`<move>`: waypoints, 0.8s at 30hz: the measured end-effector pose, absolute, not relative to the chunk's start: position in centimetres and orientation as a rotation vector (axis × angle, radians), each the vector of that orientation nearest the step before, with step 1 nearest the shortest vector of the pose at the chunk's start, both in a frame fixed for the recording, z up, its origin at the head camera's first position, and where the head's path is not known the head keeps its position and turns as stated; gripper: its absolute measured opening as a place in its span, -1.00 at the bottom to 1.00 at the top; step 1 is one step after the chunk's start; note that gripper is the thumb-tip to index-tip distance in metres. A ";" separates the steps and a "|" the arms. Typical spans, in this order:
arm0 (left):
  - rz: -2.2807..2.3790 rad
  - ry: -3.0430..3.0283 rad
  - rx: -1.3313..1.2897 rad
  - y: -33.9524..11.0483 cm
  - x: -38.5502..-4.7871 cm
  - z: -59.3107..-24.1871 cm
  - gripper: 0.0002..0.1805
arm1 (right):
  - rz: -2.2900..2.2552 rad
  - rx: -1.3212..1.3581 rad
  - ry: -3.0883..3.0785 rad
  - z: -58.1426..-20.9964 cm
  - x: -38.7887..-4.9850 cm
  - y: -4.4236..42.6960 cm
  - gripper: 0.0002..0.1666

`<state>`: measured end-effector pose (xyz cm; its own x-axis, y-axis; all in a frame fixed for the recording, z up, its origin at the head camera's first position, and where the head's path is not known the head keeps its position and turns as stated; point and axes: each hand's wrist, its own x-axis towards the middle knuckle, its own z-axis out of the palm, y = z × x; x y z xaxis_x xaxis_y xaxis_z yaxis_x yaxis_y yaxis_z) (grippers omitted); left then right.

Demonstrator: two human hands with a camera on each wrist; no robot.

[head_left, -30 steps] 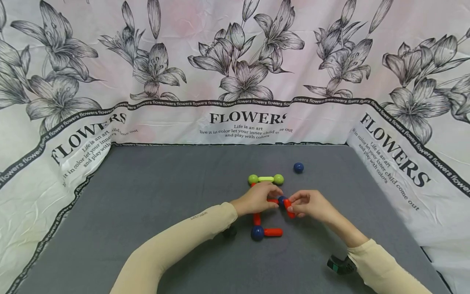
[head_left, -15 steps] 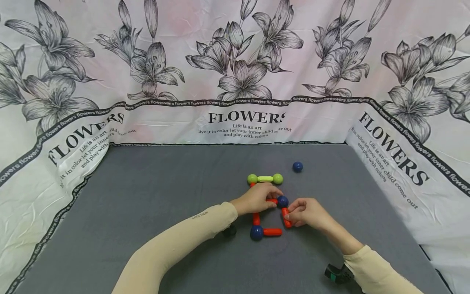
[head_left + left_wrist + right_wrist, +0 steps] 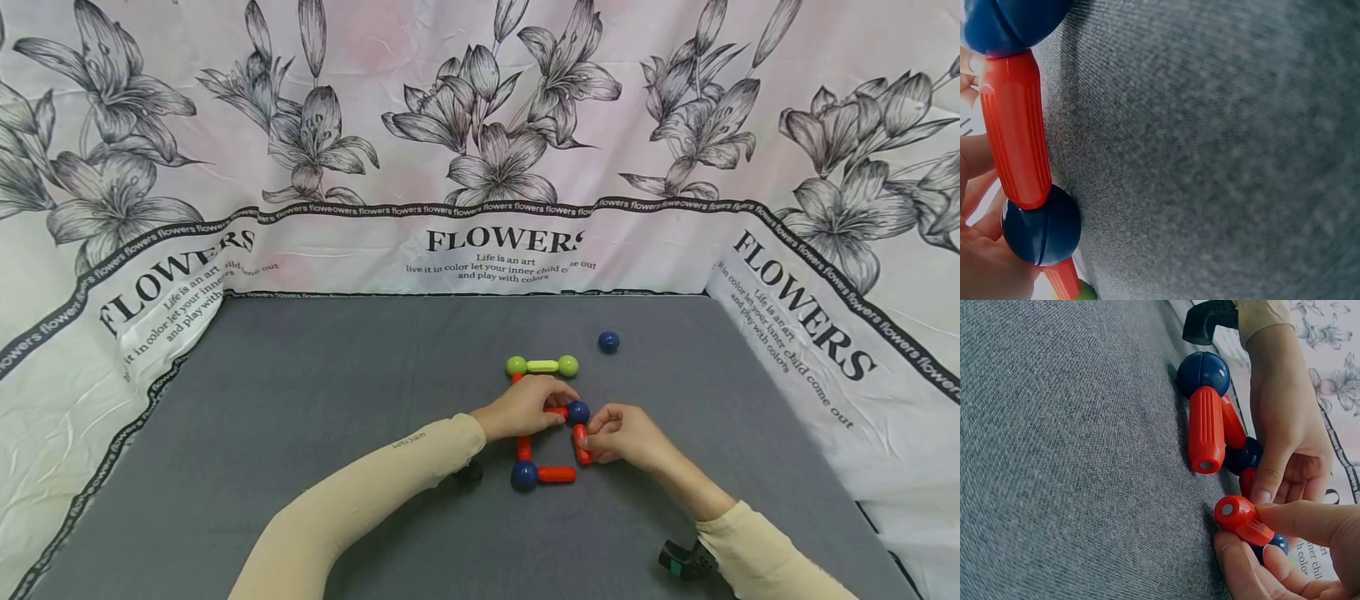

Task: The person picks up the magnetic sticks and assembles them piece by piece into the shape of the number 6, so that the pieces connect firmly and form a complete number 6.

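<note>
Magnetic rods and balls form a shape on the grey table. My left hand (image 3: pixel 528 404) pinches a short red magnetic rod (image 3: pixel 555 412) that ends at a blue ball (image 3: pixel 577 412). Between thumb and fingers, my right hand (image 3: pixel 630 437) holds another red magnetic rod (image 3: pixel 1244 520), its far end at that blue ball; whether they touch is hard to tell. Its near end, with a silver magnet, faces the right wrist camera. Nearer the body, a second blue ball (image 3: pixel 524 476) carries a red rod (image 3: pixel 557 474) pointing right, with a free end.
Farther back, a light green rod (image 3: pixel 542 366) joins two green balls (image 3: pixel 516 366). A loose blue ball (image 3: pixel 609 342) lies at the back right. Black wrist camera housings (image 3: pixel 686 560) sit by both forearms. Printed flower cloth (image 3: pixel 502 250) hangs behind the table.
My right hand has drawn its red rod from in front of the blue ball toward the body, then slightly left, uncovering the ball. My left hand has stayed nearly still.
</note>
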<state>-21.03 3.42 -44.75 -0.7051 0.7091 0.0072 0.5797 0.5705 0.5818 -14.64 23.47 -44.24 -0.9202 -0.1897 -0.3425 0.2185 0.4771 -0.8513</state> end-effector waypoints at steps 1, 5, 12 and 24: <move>0.834 2.576 1.073 3.4 -21.0 -44.8 -0.62 | -1.432 0.019 2.336 -44.2 -14.6 23.5 -0.72; 0.832 2.576 1.064 3.4 -21.1 -44.8 -0.62 | -1.443 -0.002 2.329 -44.2 -14.7 23.5 -0.73; 0.840 2.575 1.065 3.4 -21.0 -44.9 -0.62 | -1.454 -0.017 2.331 -44.4 -14.8 23.6 -0.75; 0.873 2.564 1.073 3.3 -20.9 -45.0 -0.62 | -1.385 -0.066 2.372 -44.2 -14.7 23.2 -0.77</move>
